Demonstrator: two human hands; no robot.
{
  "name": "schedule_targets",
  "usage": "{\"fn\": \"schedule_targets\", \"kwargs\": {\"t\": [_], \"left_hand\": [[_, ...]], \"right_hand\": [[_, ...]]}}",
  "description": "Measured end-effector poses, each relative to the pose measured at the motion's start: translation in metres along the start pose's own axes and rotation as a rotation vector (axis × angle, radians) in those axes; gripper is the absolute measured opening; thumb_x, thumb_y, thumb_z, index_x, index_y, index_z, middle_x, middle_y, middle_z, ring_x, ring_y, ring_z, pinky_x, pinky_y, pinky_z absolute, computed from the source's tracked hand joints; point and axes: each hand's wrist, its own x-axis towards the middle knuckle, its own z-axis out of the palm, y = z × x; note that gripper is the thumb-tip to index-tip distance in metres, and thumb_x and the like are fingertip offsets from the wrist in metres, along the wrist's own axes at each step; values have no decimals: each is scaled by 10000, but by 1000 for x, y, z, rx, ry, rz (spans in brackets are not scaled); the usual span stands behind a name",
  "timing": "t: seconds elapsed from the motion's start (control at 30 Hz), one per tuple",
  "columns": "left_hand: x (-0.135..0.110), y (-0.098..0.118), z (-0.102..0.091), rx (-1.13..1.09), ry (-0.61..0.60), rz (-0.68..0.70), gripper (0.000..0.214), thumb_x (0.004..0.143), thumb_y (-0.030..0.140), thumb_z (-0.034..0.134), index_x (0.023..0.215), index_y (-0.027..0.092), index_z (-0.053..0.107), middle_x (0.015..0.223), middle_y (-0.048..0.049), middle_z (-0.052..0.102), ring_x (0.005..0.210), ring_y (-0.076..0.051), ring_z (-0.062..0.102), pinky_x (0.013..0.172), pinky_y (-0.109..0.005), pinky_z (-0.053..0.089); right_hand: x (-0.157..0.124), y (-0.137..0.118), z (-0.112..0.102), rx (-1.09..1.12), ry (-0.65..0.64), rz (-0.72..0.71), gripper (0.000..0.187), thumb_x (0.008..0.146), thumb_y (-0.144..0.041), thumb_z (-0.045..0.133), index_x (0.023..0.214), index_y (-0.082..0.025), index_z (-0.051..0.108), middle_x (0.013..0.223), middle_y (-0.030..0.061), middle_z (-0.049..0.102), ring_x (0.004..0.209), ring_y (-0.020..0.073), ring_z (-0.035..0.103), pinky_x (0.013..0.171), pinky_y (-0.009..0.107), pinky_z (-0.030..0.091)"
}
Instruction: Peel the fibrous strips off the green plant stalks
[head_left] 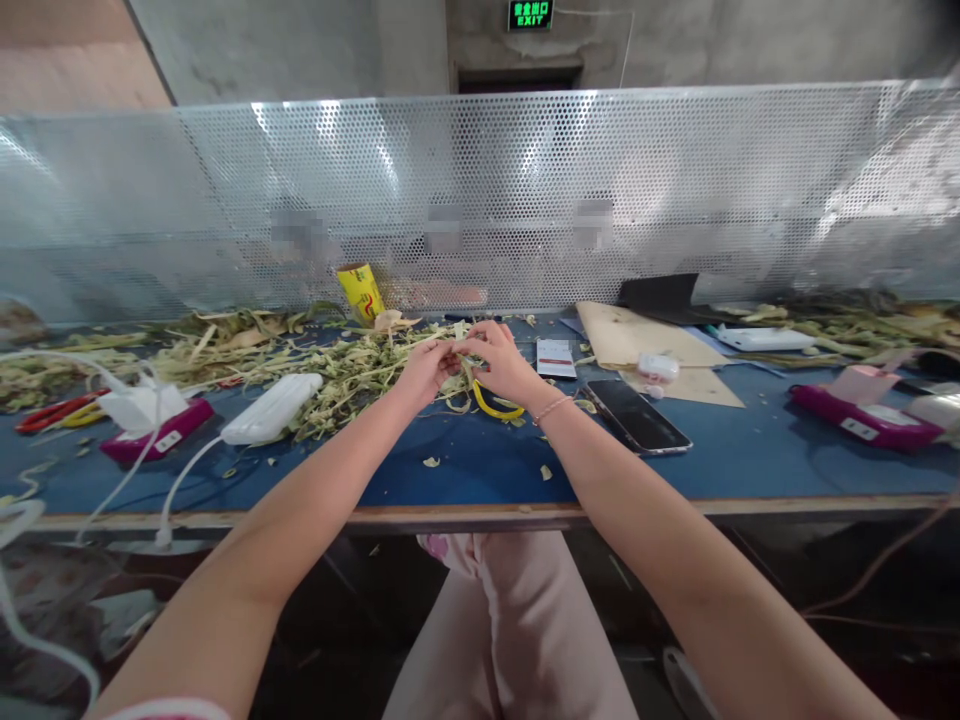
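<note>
Both my hands meet over the middle of the blue tabletop point(480, 465). My left hand point(426, 368) pinches a pale green plant stalk point(459, 352) at one end. My right hand point(501, 362) is closed on the same stalk and on yellow-handled scissors point(496, 406), whose loop hangs below the palm. A pile of pale stalks and husks point(330, 372) lies just to the left of my hands.
A white power bank point(271, 408) with a cable, a magenta box point(159, 436) and red-handled scissors point(52, 412) lie left. A dark phone point(637, 416), a card point(556, 358), cardboard point(637, 342) and another magenta box point(862, 416) lie right. A perforated metal screen point(480, 190) backs the table; a yellow roll point(361, 292) leans there.
</note>
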Motion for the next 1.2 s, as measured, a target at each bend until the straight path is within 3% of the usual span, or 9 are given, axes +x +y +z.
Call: {"fn": "schedule_targets", "kwargs": {"t": [0.1,0.33,0.5,0.67,0.8,0.9,1.03,1.2], "left_hand": [[-2,1,1,-24,-17,-1,152,680,164,631,585,129,518,507,27,518,485,-58,499,516,-191,414],[-2,-3,0,56,-76,-11,134,648,165,648,600,126,529,574,-4,582,532,-71,534,584,-220,438],[-2,-3,-1,94,-93,49,183,603,192,678,561,128,512,565,7,568,518,-62,507,576,-223,428],[-1,-3,-3,123,-67,91,195,596,234,681,559,134,518,521,23,534,522,-71,514,574,-225,428],[-1,-3,-3,139,-86,115,166,601,226,665,589,140,525,525,27,539,533,-78,527,591,-231,436],[-2,-3,-3,158,-101,138,155,604,207,657,599,143,516,536,33,535,544,-76,528,617,-237,444],[0,-4,-3,221,-127,180,129,619,192,630,602,147,510,538,38,524,551,-83,526,630,-252,449],[1,-5,-6,485,-159,331,113,644,221,621,654,154,531,572,23,550,568,-110,535,615,-265,438]], "right_hand": [[-1,-1,3,-28,-28,-46,262,736,-105,493,911,-230,641,1083,82,508,1029,212,450,939,419,330],[4,4,3,59,83,56,198,828,-196,468,827,-215,665,1005,84,603,1006,196,521,928,408,368],[3,9,5,31,107,44,176,826,-222,501,832,-214,677,1030,68,646,1070,210,514,961,405,353],[2,1,1,26,80,96,186,837,-244,493,837,-217,677,904,56,672,935,196,555,856,350,396],[5,-6,-1,151,68,139,181,829,-231,485,818,-200,663,876,64,660,844,172,571,801,310,418],[6,-9,-1,270,102,263,153,801,-231,497,799,-191,644,830,43,651,782,154,574,757,287,431],[9,-14,0,438,144,543,92,737,-238,542,769,-173,598,694,1,620,620,122,551,635,260,441],[11,-17,1,693,162,730,128,673,-253,603,714,-181,506,624,-24,588,532,103,538,554,247,448]]}}
